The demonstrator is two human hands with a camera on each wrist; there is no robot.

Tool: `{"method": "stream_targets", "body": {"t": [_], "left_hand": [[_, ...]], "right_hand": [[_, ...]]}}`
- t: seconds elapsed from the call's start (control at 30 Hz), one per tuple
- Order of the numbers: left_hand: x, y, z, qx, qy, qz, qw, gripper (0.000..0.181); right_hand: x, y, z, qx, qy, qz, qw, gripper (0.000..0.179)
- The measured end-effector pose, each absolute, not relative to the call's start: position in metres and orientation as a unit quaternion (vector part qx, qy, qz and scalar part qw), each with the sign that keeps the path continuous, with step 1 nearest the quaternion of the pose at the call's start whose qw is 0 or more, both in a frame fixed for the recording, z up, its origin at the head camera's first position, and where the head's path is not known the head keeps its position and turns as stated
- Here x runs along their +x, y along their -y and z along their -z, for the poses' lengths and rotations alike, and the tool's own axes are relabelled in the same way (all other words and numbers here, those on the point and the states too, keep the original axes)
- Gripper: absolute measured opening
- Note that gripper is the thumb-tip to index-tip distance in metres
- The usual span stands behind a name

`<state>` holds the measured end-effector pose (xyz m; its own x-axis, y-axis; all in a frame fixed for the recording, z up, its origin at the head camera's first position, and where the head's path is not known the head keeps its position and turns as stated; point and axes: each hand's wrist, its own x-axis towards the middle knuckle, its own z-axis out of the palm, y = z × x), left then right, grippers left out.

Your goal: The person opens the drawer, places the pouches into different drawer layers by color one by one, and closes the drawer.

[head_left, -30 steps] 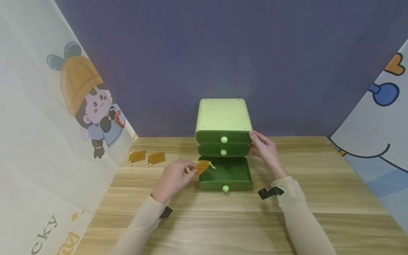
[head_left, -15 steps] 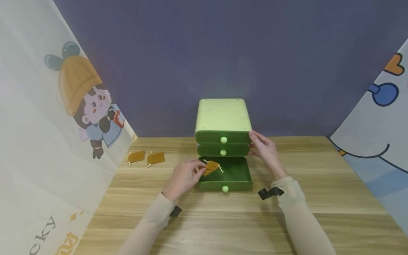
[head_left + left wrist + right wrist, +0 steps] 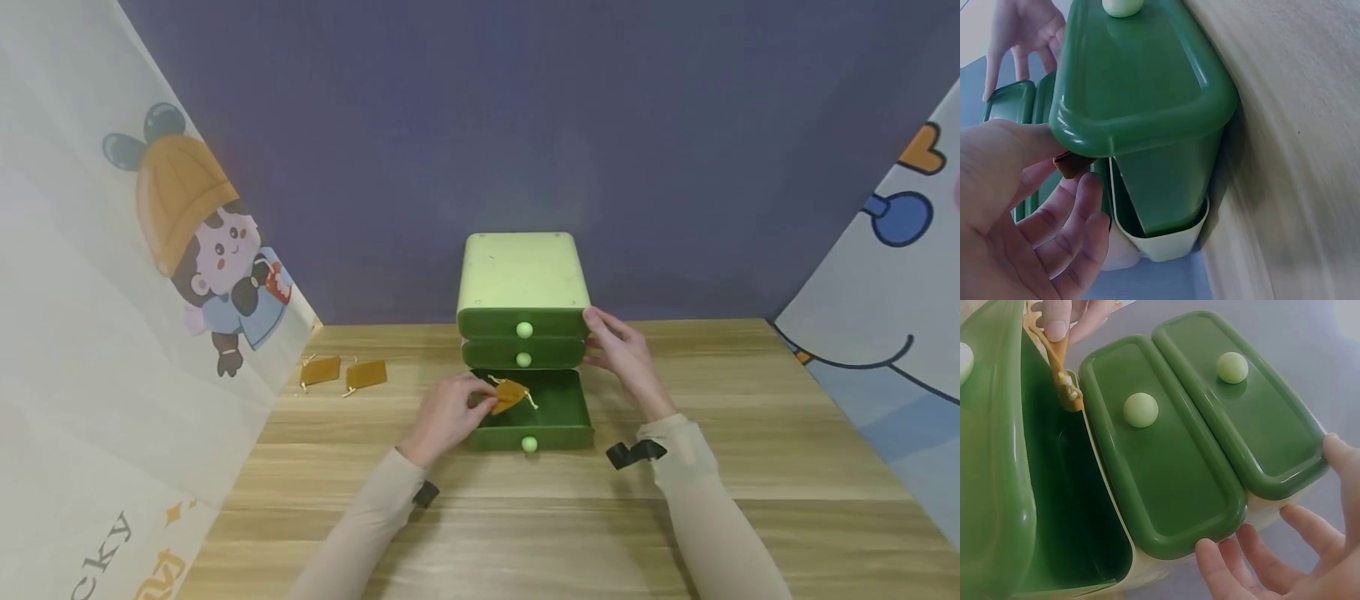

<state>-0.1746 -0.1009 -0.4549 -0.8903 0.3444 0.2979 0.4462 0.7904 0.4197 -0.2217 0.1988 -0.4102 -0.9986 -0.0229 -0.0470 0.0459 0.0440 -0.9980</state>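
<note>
My left hand pinches a small orange-brown drawstring pouch between thumb and fingers, its pale cords spreading to the right. The pouch is over the left part of the pulled-out bottom drawer, which is dark green. In the left wrist view most of the pouch is hidden behind the drawer front. My right hand rests its fingertips on the right side of the light green cabinet, thumb at the top drawer's corner. The upper drawers, with round knobs, are pushed in.
Two more pouches, one nearer the wall and one beside it, lie on the wooden table at the left. A dark blue panel stands behind the cabinet, with printed white panels on both sides.
My left hand has moved right with the pouch, from the drawer's left edge to over its inside. My right hand stays at the cabinet's side.
</note>
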Motion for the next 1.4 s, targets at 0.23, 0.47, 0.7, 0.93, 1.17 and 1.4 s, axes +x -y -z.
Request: {"method": "stream_targets", "body": {"t": [0.23,0.47,0.7,0.93,1.17,1.4], "left_hand": [[-0.18,0.099,0.459,-0.211,0.94,0.247,0.101,0.015],[-0.185,0.093,0.454,-0.211,0.94,0.249,0.098,0.016],[-0.186,0.088,0.454,-0.21,0.939,0.253,0.098,0.016],[-0.189,0.088,0.459,-0.211,0.938,0.256,0.102,0.015],[-0.191,0.091,0.462,-0.206,0.937,0.269,0.088,0.018],[-0.189,0.099,0.462,-0.183,0.938,0.284,0.076,0.017]], "right_hand": [[-0.222,-0.197,0.41,0.01,-0.722,0.691,0.024,0.083],[-0.223,-0.197,0.411,0.01,-0.723,0.69,0.019,0.082],[-0.223,-0.197,0.41,0.013,-0.722,0.691,0.016,0.082],[-0.221,-0.196,0.409,0.012,-0.722,0.692,0.018,0.081],[-0.221,-0.195,0.411,0.006,-0.727,0.686,0.023,0.083],[-0.22,-0.196,0.41,0.006,-0.725,0.688,0.025,0.083]]}}
